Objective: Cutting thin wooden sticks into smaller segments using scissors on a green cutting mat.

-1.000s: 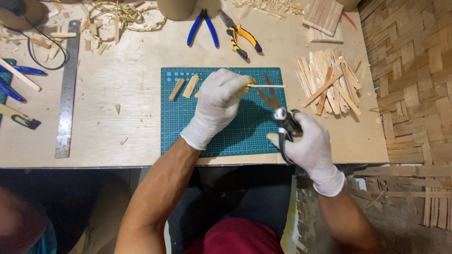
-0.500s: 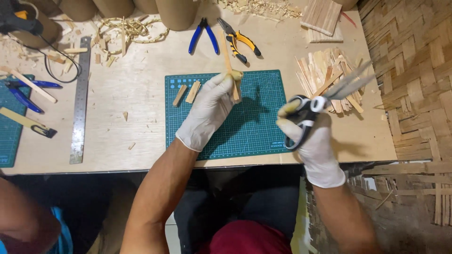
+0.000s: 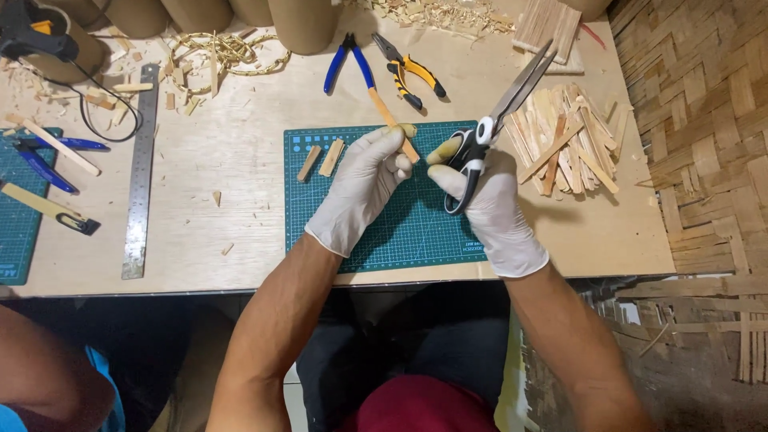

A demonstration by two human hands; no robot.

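Note:
My left hand (image 3: pixel 362 182), in a white glove, pinches a thin wooden strip (image 3: pixel 389 118) that points up and to the left, above the green cutting mat (image 3: pixel 424 232). Just right of it, my gloved right hand (image 3: pixel 486 210) grips a pair of black-handled scissors (image 3: pixel 504 104), blades together and aimed up to the right. The two hands nearly touch at the fingertips. Two short wood pieces (image 3: pixel 321 160) lie on the mat's upper left corner.
A heap of wooden strips (image 3: pixel 562 140) lies right of the mat. Blue pliers (image 3: pixel 347 60) and orange pliers (image 3: pixel 406 70) rest behind it, a steel ruler (image 3: pixel 140 172) to the left. Cardboard tubes (image 3: pixel 300 22) stand at the back. Another person's arm (image 3: pixel 44 376) is at lower left.
Both hands have lifted off the mat and come together. The scissors rose from the table's front edge, and the strip now points up and away.

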